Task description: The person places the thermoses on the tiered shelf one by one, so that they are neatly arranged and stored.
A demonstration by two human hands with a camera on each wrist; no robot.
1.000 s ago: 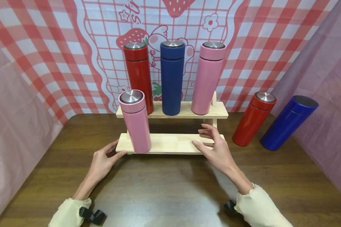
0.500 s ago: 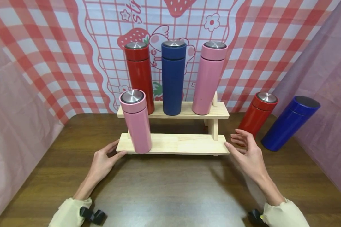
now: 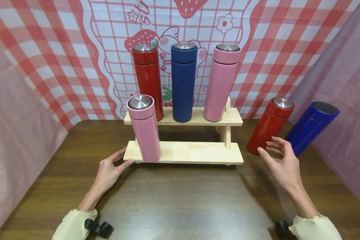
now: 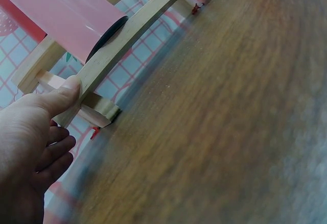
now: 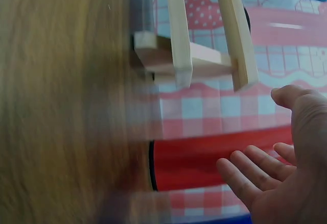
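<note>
My left hand (image 3: pixel 109 168) holds the left end of the lower step of a two-tier wooden stand (image 3: pixel 204 152). In the left wrist view the thumb (image 4: pixel 66 91) presses the step's edge while the fingers curl below. On that step, at its left, a pink thermos flask (image 3: pixel 145 136) stands upright. Over the table at the right, my right hand (image 3: pixel 283 166) has nothing in it, its fingers spread apart. It is nearest a red thermos flask (image 3: pixel 270 123), and overlaps the foot of a blue thermos flask (image 3: pixel 310 125) in the head view.
Along the upper step stand a red flask (image 3: pixel 148 83), a dark blue flask (image 3: pixel 183 83) and a second pink flask (image 3: pixel 222 83). Behind the wooden table (image 3: pixel 180 196) hangs a checked strawberry cloth (image 3: pixel 264 60). Pink cloth (image 3: pixel 342 76) closes off both sides.
My right hand has moved right, from over the lower step, past its right end, to the red and blue flasks on the table. The left hand has stayed at the stand.
</note>
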